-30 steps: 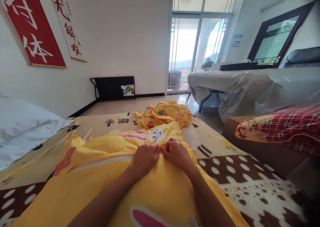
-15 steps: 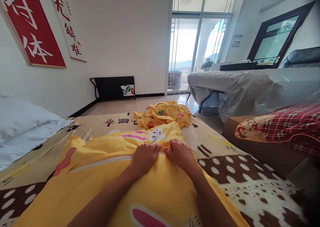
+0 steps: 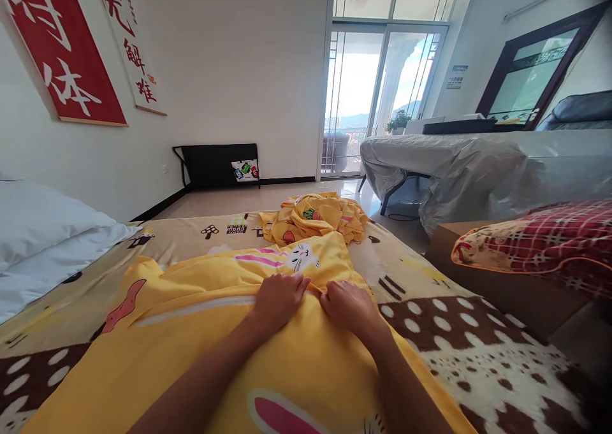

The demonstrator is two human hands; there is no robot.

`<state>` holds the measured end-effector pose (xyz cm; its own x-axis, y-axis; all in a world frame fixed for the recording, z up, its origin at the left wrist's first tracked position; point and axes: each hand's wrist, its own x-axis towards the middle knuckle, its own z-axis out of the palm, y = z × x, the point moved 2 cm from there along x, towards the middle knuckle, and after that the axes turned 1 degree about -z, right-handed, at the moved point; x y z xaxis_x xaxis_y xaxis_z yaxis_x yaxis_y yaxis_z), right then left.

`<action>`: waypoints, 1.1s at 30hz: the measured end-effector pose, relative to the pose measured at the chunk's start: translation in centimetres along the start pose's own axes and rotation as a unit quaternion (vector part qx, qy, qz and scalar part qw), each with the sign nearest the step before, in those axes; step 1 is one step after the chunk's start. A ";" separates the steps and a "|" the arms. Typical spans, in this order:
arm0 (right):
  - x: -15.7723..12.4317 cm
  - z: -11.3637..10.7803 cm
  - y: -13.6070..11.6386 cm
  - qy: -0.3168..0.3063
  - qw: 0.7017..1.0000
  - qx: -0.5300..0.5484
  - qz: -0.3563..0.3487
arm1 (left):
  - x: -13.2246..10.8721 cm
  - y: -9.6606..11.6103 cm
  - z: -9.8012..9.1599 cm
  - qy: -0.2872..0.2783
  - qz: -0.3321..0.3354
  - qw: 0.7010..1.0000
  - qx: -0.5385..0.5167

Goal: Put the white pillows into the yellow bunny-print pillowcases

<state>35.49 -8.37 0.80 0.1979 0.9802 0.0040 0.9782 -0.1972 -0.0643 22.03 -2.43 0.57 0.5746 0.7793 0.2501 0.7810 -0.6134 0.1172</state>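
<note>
The yellow cover (image 3: pixel 306 351) under both hands looks soft, light and floppy, so pinching the cloth beside its zipper (image 3: pixel 201 308) should work well, just where the left hand (image 3: pixel 280 299) and right hand (image 3: pixel 351 304) seem to pinch it now.
</note>
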 end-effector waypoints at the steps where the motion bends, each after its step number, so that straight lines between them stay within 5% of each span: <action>1: 0.0 0.0 -0.2 -0.004 1.000 0.001 -0.008 | 0.0 0.0 0.0 -0.001 0.001 1.000 0.002; 11: 0.8 0.4 -0.8 0.065 0.997 0.010 0.042 | 0.0 -0.2 0.2 0.003 0.004 1.000 -0.005; 17: 0.7 0.8 -1.0 0.025 1.000 0.012 -0.001 | -0.2 -0.1 0.3 -0.003 0.002 1.000 0.007; 33: 1.5 0.4 0.3 0.053 0.995 0.008 0.081 | -0.3 0.6 0.2 -0.030 0.018 0.999 0.023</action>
<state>36.00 -6.99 0.36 0.3592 0.9281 0.0984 0.9321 -0.3515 -0.0879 22.38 -3.02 0.41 0.6145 0.7645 0.1947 0.7697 -0.6351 0.0645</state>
